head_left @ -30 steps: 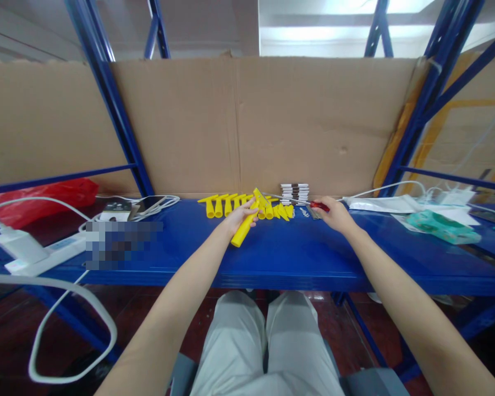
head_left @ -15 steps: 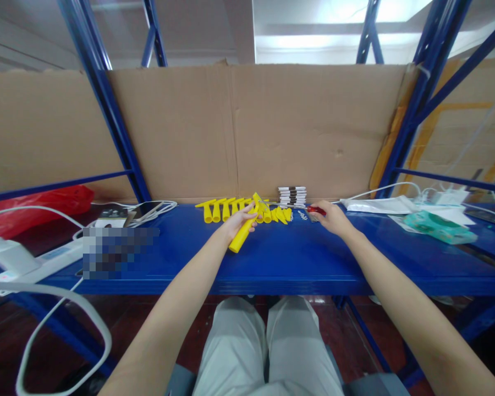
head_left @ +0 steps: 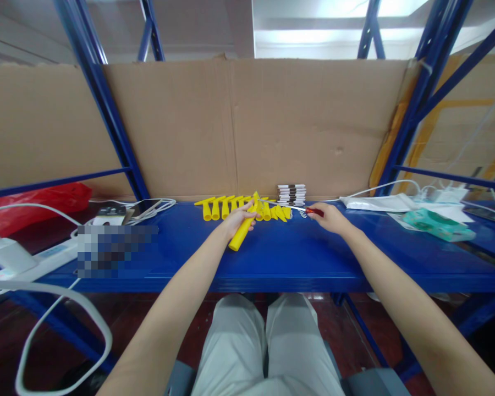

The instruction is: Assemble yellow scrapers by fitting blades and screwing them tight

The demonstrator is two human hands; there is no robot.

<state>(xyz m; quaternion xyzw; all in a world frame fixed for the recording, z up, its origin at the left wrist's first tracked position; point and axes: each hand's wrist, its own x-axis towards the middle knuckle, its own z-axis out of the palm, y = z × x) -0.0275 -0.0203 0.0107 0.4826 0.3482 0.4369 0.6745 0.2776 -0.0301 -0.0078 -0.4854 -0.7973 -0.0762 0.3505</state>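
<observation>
My left hand (head_left: 240, 218) is closed around a yellow tube-like plastic part (head_left: 240, 235), which slants with its round end toward me. In my right hand (head_left: 330, 218) is a screwdriver (head_left: 314, 211) with a red and dark handle. Its thin metal shaft points left, and the tip reaches the upper end of the yellow part; whether it touches a screw there is too small to tell. Behind my left hand stands a row of similar yellow parts (head_left: 215, 211). Smaller yellow pieces (head_left: 281, 213) lie between the hands, with tiny metal pieces (head_left: 302, 214) beside the screwdriver.
White-and-dark stacked strips (head_left: 291, 194) lie against the cardboard panel (head_left: 305, 126). On the right of the blue shelf (head_left: 289, 258) is a green packet (head_left: 439, 224). To the left are a power strip (head_left: 37, 264), cables and a red bag (head_left: 41, 206).
The screwdriver in my right hand has swung so its shaft now shows pointing left to the yellow part. My left hand keeps its grip in nearly the same place.
</observation>
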